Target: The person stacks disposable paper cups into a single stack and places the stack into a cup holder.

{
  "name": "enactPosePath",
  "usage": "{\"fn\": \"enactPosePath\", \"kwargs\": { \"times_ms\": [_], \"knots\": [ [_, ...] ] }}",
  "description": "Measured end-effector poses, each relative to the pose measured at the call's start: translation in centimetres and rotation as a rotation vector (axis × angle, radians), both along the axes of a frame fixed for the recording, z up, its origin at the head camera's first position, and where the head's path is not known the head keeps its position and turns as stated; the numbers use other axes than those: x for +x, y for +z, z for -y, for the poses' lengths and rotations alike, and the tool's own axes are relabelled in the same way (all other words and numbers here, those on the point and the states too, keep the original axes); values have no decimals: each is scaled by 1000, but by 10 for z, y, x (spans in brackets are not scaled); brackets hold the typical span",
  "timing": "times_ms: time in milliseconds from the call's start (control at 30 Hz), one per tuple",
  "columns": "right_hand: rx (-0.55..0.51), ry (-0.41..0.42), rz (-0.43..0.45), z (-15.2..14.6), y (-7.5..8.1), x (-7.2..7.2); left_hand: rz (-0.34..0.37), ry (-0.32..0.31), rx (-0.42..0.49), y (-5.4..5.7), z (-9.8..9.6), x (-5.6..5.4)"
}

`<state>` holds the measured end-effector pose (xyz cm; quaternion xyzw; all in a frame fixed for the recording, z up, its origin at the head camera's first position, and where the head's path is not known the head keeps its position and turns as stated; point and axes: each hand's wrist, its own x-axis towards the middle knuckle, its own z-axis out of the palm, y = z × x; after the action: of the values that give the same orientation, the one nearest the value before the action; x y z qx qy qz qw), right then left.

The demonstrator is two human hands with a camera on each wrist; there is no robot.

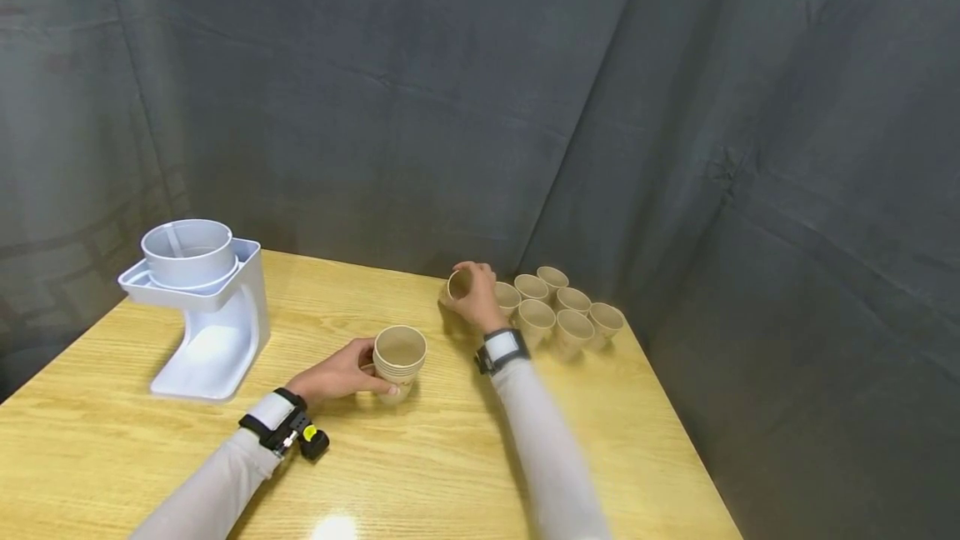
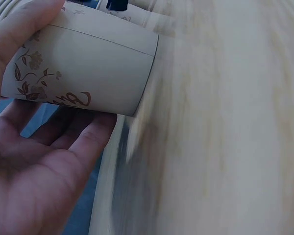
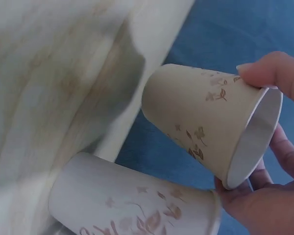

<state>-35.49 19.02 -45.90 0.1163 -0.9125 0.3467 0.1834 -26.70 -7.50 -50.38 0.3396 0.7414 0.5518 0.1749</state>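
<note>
My left hand [image 1: 339,373] grips a stack of nested beige paper cups [image 1: 399,363] near the middle of the table. The thumb lies along the near side of the stack, and several rims show at its top. In the left wrist view the outermost cup [image 2: 88,58] has a brown floral print. Farther back, my right hand [image 1: 477,303] pinches a single paper cup [image 3: 201,112] by its rim, thumb outside and fingers on the opposite side. This cup is at the left end of the loose cups, and another printed cup [image 3: 137,200] stands close beside it.
Several upright paper cups [image 1: 536,319] stand grouped at the table's back right corner. A white stand with a round container [image 1: 189,257] on top is at the left. Grey curtains [image 1: 375,107] hang behind and to the right of the wooden table [image 1: 390,473].
</note>
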Motion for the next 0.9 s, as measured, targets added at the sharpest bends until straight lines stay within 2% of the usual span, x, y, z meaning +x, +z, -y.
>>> {"fn": "enactPosePath", "kwargs": {
  "times_ms": [333,633,900],
  "knots": [
    [-97,33,-77,-7,15,35,-2,10,-4,1,2,2],
    [-112,26,-121,-8,44,61,9,10,-8,-1,3,0],
    [-125,73,-194,-5,64,80,-2,-8,5,-1,1,-1]
  ]
}}
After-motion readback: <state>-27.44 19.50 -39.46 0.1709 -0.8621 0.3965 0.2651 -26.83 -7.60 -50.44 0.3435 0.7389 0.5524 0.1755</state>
